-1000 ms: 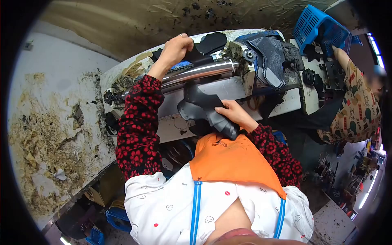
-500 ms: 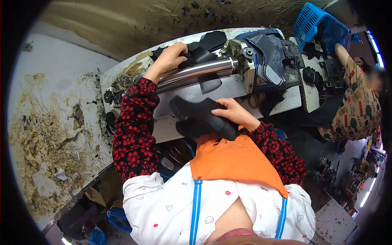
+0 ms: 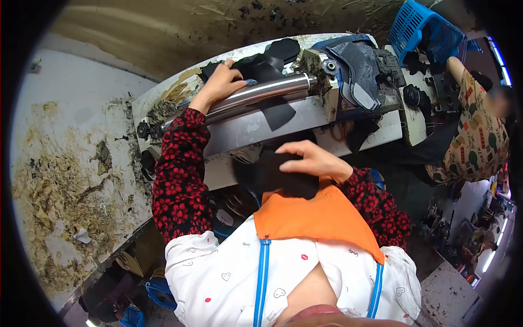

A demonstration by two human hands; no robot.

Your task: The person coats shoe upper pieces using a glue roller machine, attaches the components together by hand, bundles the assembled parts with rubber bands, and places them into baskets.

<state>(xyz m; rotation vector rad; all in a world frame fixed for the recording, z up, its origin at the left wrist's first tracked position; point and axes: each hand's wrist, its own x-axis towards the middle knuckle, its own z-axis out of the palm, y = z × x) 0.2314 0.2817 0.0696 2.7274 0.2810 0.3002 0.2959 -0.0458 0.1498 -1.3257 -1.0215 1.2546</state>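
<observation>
My left hand (image 3: 220, 86) is behind the shiny metal roller (image 3: 267, 91), beside black sheet pieces (image 3: 267, 70). Its fingers are apart, and a blue-grey cover is on one fingertip. One black piece (image 3: 279, 113) sticks out below the roller on the front side. In front of my body, my right hand (image 3: 316, 161) is over several dark, curved black pieces (image 3: 272, 171), thumb and fingers spread. These pieces are blurred and lie against my orange apron (image 3: 316, 215). Whether the right fingertips touch them is hard to see.
Grey cut pieces (image 3: 354, 76) are stacked on the machine's right end. A blue basket (image 3: 417, 32) is at the back right, near another person's arm (image 3: 456, 71). On the left is a stained white tabletop (image 3: 81, 136) with residue.
My right hand has loosened from the black pieces, which moved down towards the apron. The left hand's fingers have spread. The piece under the roller has shifted and turned.
</observation>
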